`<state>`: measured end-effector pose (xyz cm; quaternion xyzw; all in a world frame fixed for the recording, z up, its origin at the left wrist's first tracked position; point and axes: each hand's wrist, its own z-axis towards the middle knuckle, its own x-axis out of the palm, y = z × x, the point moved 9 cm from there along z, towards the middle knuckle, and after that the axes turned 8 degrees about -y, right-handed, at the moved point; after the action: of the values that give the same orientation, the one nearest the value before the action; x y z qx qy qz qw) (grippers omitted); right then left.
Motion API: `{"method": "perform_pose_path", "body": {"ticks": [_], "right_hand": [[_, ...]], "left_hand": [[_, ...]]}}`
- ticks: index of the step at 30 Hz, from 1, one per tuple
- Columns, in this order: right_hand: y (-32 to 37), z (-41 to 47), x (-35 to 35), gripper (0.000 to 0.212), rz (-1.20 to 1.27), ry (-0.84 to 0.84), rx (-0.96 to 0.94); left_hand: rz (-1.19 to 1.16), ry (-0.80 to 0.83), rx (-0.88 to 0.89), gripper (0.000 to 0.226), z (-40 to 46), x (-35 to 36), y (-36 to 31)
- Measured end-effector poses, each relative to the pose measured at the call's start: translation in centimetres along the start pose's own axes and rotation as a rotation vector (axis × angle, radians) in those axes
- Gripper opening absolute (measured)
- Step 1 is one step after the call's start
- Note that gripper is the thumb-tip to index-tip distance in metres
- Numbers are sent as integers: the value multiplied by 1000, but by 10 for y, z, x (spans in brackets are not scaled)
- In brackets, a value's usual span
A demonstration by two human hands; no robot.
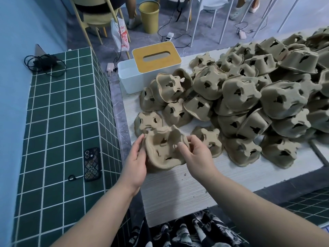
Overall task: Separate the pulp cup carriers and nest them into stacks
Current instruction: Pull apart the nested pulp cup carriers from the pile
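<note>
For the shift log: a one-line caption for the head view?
Both hands, left and right, grip a pulp cup carrier beside the unsorted carrier pile.

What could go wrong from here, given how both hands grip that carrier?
1. Both hands, left hand and right hand, pinch the held carrier by its thin rims; pulling apart could tear the pulp.
2. The loose pile leans toward the hands; a nudge might topple carriers.
3. The phone lies near the left elbow's path and could get knocked.
</note>
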<state>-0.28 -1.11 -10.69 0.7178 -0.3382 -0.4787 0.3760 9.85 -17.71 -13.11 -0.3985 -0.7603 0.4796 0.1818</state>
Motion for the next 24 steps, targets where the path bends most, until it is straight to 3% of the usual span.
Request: {"method": "perform_pose_path", "body": {"ticks": [2, 5, 9, 12, 15, 19, 24], "right_hand": [[-2, 0, 2, 12, -32, -10, 7], [0, 0, 4, 32, -144, 0, -32], [5, 0, 10, 46, -298, 16, -169], [1, 2, 11, 49, -380, 56, -208], [-1, 13, -15, 45, -437, -92, -230], [-14, 32, -56, 51, -530, -266, -135], [-38, 50, -54, 60, -655, -119, 18]], "left_hand": [[-16, -4, -6, 31, -1, -1, 0], [-25, 14, -14, 52, -6, 0, -4], [22, 40, -22, 44, -14, 6, -10], [90, 37, -2, 62, -12, 6, -7], [107, 36, -4, 66, -11, 10, -10], [118, 19, -7, 66, -11, 14, -12], [112, 27, -6, 65, -12, 22, -14]]}}
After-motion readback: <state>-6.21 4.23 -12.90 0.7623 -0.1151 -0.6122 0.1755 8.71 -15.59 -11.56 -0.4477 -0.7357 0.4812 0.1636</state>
